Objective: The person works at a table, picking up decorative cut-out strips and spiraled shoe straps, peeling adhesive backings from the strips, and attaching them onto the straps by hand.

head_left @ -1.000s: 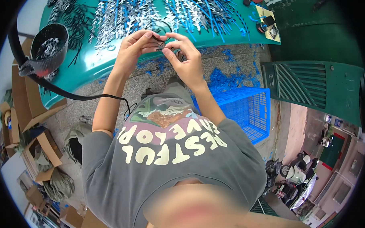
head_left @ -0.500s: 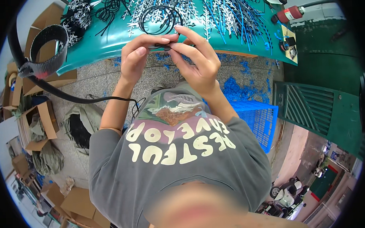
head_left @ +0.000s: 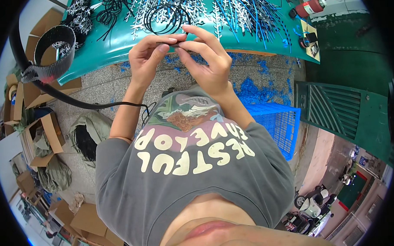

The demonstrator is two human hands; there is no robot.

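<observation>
My left hand and my right hand meet just off the near edge of the green-covered table. Between the fingertips of both is a thin black cord, pinched from each side; its ends are partly hidden by the fingers. A loose coil of black cord lies just beyond, in line with my right index finger. Whether it joins the pinched piece, I cannot tell. Silvery leafy sprays spread behind it, many with blue stems.
Dark cord bundles lie at the table's far left, a red bottle at its right. A black ring on an arm stands at left. A blue crate sits by my right arm, cardboard boxes at left. Blue scraps litter the floor.
The whole view has shifted slightly. Both hands stay together at the cord, with the left thumb now pressed closer to the left fingertips.
</observation>
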